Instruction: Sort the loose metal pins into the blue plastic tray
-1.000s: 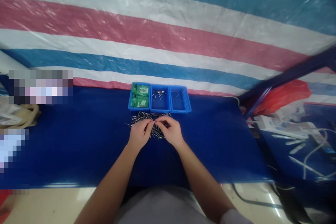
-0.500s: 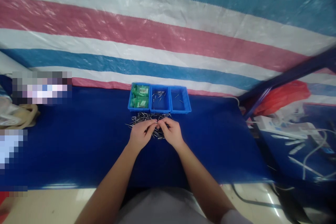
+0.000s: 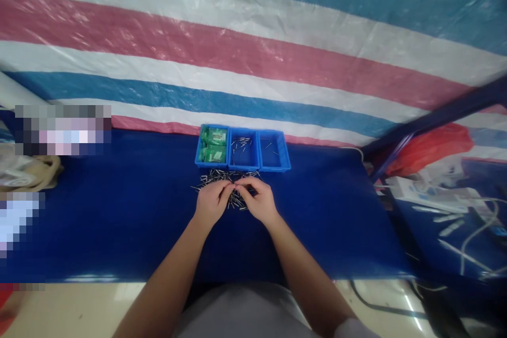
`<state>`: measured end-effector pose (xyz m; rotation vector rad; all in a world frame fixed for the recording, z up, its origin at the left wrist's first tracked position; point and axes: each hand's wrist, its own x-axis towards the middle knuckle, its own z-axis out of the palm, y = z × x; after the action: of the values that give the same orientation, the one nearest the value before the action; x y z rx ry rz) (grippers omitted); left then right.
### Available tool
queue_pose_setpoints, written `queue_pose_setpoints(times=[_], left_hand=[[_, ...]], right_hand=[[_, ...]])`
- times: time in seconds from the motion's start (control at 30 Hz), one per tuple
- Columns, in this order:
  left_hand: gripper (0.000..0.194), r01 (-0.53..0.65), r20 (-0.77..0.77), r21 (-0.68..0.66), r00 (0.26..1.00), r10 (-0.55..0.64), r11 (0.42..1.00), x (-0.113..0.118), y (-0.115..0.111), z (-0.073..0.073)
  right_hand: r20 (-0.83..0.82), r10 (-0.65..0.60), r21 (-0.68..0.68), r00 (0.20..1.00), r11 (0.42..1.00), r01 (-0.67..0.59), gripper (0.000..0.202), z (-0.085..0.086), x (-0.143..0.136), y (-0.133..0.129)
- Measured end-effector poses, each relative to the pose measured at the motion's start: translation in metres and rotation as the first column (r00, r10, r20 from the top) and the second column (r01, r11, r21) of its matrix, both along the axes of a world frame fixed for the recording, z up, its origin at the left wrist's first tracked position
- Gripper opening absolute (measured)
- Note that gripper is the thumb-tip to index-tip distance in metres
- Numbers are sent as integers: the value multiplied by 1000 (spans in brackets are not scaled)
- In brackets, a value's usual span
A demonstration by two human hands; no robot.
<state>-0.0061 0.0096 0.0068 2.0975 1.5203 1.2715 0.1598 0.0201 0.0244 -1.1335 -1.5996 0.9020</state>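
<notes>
Over a loose pile of thin dark metal pieces (image 3: pixel 237 203), perhaps bits or pins, my two hands meet at the fingertips. My left hand (image 3: pixel 212 202) is closed, with thumb and forefinger pinched together. Opposite it, my right hand (image 3: pixel 260 200) is closed in a similar pinch. Whatever sits between the fingertips is too small and too covered to make out. Just behind the pile stand three joined blue bins. Green packets (image 3: pixel 214 154) fill the left bin (image 3: pixel 209 165). Several thin metal pieces lie in the middle bin (image 3: pixel 244 168), and a couple in the right bin (image 3: pixel 277 169).
The bins and pile rest on a dark blue tabletop (image 3: pixel 119 222). A striped plastic sheet (image 3: pixel 237 53) hangs behind it. To the right are a red plastic bag (image 3: pixel 431 149), a white power strip (image 3: pixel 420 193) and cables. A tan basket-like item (image 3: pixel 49 174) sits at the left.
My hands stay together over the pile, with the fingertips shifting slightly against each other. The bins and surroundings sit slightly further right in view.
</notes>
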Motion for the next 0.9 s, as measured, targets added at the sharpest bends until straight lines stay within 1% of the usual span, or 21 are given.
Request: queue_pose_setpoints(times=[0.07,0.2,0.4,0.47,0.53,0.63,0.77,0.9], left_hand=[[21,-6,-2,-6,1000,6,1000,0,0,-2],[21,-4,35,-35,999,5,999,2,-1,-3],[21,31,61,-24,998,-29,999,3,-1,-1],[20,34,53,-34,998,-32,999,3,-1,-1],[21,25,37,-54,999,-23,998,3,-1,-1],[22,-9,1,-46,1000,9,999,2,-1,-1],[26,-22,-36,-10,999,22,1000,1,0,0],[24,5,-4,-9,1000,-5,1000,1,-1,2]], right_hand=[[25,15,15,1000,1000,-15,14,1,1,0],[43,46,30,998,998,-47,23,3,4,1],[13,79,-17,997,997,-79,35,4,6,1],[12,75,-12,997,997,-75,37,3,5,1],[23,56,13,998,998,-57,31,2,4,1],[26,18,48,1000,999,-19,17,0,1,2],[12,1,86,1000,996,-2,12,0,0,1],[14,4,107,1000,994,-5,10,1,1,2]])
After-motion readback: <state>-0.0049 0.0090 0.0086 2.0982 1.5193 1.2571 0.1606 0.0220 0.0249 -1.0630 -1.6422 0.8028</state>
